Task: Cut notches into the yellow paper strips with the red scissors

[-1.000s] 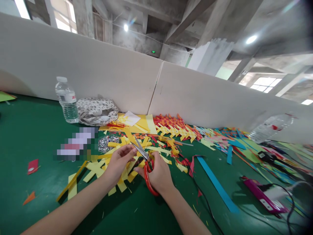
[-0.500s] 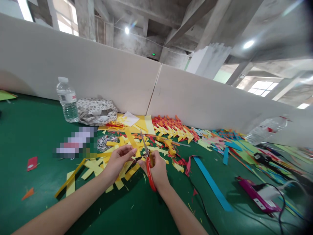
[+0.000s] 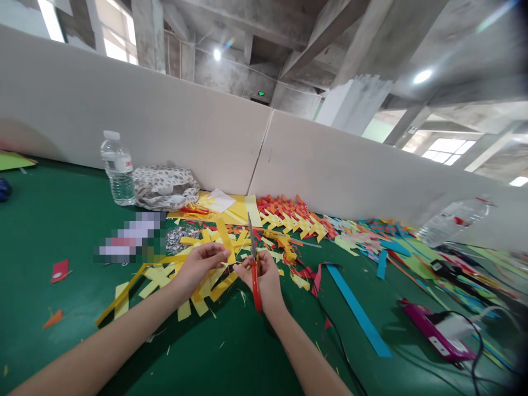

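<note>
The right hand [image 3: 266, 278] partly hides the scissors [image 3: 256, 289]; well left of them, pixelation masks an item [image 3: 130, 236].

Green tabletop [image 3: 206, 357] | yellow paper strips [image 3: 224, 287] | blue strip [image 3: 358, 309] | upright bottle [image 3: 119, 175]

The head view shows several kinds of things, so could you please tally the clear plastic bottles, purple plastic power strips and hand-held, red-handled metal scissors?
Clear plastic bottles: 2
Purple plastic power strip: 1
Red-handled metal scissors in the right hand: 1
Total: 4
</note>
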The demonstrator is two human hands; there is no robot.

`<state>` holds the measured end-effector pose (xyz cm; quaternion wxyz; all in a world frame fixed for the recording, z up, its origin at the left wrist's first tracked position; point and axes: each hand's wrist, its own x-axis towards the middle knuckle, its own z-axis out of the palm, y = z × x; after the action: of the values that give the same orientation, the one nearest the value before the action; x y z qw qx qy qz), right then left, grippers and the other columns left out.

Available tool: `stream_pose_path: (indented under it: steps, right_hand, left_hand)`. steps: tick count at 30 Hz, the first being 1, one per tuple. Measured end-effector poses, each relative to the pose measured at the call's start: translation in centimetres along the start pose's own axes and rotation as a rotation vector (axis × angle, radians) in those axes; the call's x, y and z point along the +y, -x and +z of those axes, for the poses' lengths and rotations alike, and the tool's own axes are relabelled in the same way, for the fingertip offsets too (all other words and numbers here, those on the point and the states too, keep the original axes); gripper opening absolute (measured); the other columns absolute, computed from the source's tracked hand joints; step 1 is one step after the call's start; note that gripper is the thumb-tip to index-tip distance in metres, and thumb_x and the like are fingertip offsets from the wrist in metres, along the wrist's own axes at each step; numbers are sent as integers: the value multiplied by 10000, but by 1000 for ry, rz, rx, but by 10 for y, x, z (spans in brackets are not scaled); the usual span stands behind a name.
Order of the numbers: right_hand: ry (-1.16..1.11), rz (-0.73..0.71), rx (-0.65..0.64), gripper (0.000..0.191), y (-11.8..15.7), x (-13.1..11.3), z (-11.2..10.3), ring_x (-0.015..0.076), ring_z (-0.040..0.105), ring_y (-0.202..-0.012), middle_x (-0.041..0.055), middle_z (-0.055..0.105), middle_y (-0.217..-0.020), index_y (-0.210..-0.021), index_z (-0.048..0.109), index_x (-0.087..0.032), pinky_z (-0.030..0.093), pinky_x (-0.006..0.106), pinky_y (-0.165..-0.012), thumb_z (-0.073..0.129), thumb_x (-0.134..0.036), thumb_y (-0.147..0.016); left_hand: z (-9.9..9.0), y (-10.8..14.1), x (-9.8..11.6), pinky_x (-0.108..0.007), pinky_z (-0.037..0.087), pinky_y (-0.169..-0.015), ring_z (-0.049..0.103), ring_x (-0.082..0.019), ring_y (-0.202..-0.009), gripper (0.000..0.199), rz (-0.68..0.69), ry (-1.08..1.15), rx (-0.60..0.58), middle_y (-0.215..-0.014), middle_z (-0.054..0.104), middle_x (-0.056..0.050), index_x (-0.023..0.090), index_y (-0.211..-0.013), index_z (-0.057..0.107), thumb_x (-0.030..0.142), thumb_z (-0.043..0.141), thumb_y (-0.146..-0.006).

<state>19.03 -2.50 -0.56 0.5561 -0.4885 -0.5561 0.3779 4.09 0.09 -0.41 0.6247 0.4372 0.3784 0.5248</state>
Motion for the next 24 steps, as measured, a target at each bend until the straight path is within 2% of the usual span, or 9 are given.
stream_pose_path:
  steps: [3, 7, 12, 20, 24]
  right_hand:
    - [55, -12, 21, 313, 1, 1, 0, 124, 555, -590, -20, 593, -723, -745, 419, -214, 453, 247, -576, 683, -220, -576]
    - [36, 13, 23, 311, 1, 2, 1, 126, 560, -576, -27, 590, -692, -737, 399, -216, 460, 254, -588, 663, -196, -574]
    - [96, 27, -2, 289, 1, 6, 2, 124, 555, -567, -34, 591, -666, -738, 409, -212, 449, 241, -566, 640, -187, -567]
    - [184, 78, -43, 292, -1, 10, 0, 126, 539, -532, -49, 567, -615, -717, 410, -212, 420, 226, -504, 650, -231, -550]
    - [272, 71, -43, 291, 3, 4, -1, 112, 515, -520, -43, 577, -669, -788, 419, -216, 404, 220, -495, 627, -284, -596]
  left_hand:
    - [2, 2, -1, -194, 456, -574, 563, -90, -577, 179, -30, -6, -46, -661, 610, 2, 169, -695, 630, 290, 700, -584]
    - [5, 4, -3, -181, 450, -563, 554, -79, -562, 175, -43, -17, -82, -650, 604, 7, 166, -708, 628, 285, 691, -596]
    - [3, 1, -2, -216, 485, -611, 557, -96, -632, 204, -7, 13, 7, -743, 595, -1, 173, -731, 626, 306, 691, -591]
    - [1, 1, 2, -210, 486, -608, 559, -114, -678, 210, 40, 15, 83, -735, 591, -13, 167, -742, 621, 313, 684, -605]
    - [-1, 1, 4, -198, 477, -602, 553, -99, -649, 228, 60, 18, 134, -712, 594, -6, 155, -757, 613, 313, 684, -608]
